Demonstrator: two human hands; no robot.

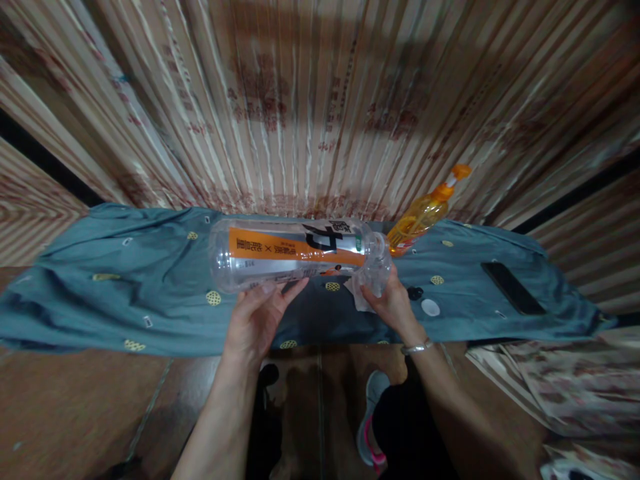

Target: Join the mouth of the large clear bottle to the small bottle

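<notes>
Forearms stretched forward, a person held out the left hand (257, 317), thumb splayed from its fingers, against the near side of a sideways clear bottle (290, 252). The right fingers gripped clear plastic (375, 275) at its neck (part of it or separate, I couldn't tell); beyond them stood a pump bottle (419, 217).

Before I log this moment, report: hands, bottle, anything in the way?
Left hand at large bottle's near side. Right hand gripping clear plastic by the neck. Bottle sideways. Orange pump bottle just past the neck.
</notes>
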